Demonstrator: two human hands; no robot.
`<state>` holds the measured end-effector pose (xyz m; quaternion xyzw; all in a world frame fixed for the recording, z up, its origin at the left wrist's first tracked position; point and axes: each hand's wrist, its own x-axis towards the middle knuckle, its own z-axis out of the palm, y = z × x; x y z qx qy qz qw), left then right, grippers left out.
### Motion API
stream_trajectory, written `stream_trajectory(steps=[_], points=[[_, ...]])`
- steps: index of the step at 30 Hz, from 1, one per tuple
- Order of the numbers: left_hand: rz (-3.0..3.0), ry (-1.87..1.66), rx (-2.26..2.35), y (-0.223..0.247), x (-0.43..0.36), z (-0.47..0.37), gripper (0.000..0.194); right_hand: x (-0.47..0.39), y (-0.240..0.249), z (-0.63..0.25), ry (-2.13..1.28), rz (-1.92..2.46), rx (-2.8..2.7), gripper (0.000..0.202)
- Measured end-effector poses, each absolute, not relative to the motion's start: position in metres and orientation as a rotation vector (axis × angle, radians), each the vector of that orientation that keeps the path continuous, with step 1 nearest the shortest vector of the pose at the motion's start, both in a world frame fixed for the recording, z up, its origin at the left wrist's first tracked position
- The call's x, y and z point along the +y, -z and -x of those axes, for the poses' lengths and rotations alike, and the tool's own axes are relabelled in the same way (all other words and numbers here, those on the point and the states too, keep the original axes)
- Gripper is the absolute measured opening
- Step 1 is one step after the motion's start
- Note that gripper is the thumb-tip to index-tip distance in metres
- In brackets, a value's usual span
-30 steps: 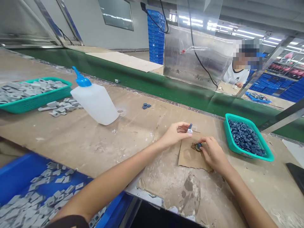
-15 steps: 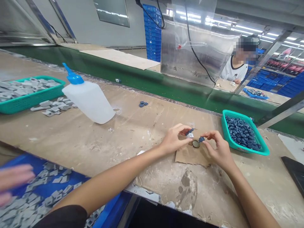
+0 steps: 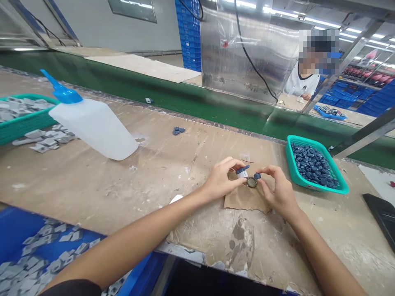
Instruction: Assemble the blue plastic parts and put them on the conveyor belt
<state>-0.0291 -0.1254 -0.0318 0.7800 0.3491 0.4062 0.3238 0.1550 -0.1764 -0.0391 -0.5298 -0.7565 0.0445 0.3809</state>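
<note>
My left hand (image 3: 222,177) pinches a white and dark blue piece (image 3: 242,172) between thumb and fingers. Close by on the right, my right hand (image 3: 277,187) grips a small dark blue part (image 3: 257,176) at its fingertips. The two held pieces are near each other but apart. Between the hands, a small round metal cap (image 3: 251,182) rests above a torn piece of brown cardboard (image 3: 243,200). A green basket (image 3: 342,188) full of dark blue parts stands to the right of my right hand.
A white bottle (image 3: 98,127) with a blue nozzle stands left, beside a green basket (image 3: 33,123) and loose grey pieces. Several dark blue parts (image 3: 178,130) lie mid-table. A blue bin (image 3: 15,222) holds grey pieces at lower left. A person (image 3: 304,82) sits across the belt.
The blurred hand at the left edge is gone from view. The small part in my right hand is slightly nearer the piece in my left hand. The view has shifted a little.
</note>
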Motion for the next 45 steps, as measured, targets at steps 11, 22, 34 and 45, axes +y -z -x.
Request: stream_trajectory(steps=[11, 22, 34, 45], points=[[-2.144, -0.977, 0.807, 0.040, -0.128, 0.028, 0.023, -0.179, 0.027, -0.137, -0.808, 1.073, -1.353, 0.032], [-2.164, -1.043, 0.801, 0.038, -0.131, 0.029, 0.020, -0.182, 0.032, -0.130, -0.831, 1.088, -1.334, 0.032], [-2.022, -1.180, 0.846, 0.026, -0.138, 0.030, 0.016, -0.204, 0.032, -0.120, -0.402, 1.179, -1.701, 0.026], [-1.779, -0.998, 0.784, 0.017, -0.130, 0.021, 0.041, -0.197, -0.012, -0.125, 0.171, 1.013, -2.051, 0.060]])
